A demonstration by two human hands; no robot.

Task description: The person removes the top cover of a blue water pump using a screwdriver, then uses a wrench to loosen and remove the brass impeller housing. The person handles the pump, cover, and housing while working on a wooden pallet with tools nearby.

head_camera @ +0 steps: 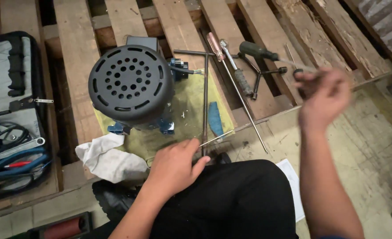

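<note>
Motor on pallet; rag just below it, tool bag left, screwdrivers right, paper lower right.

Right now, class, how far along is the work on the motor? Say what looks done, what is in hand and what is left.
Done: tools lie laid out on the pallet, and the motor stands on a yellow sheet. In hand: the left hand pinches a thin rod; the right hand is raised and blurred, so whether it holds anything is unclear. Left: the fan cover is still on the motor.
</note>
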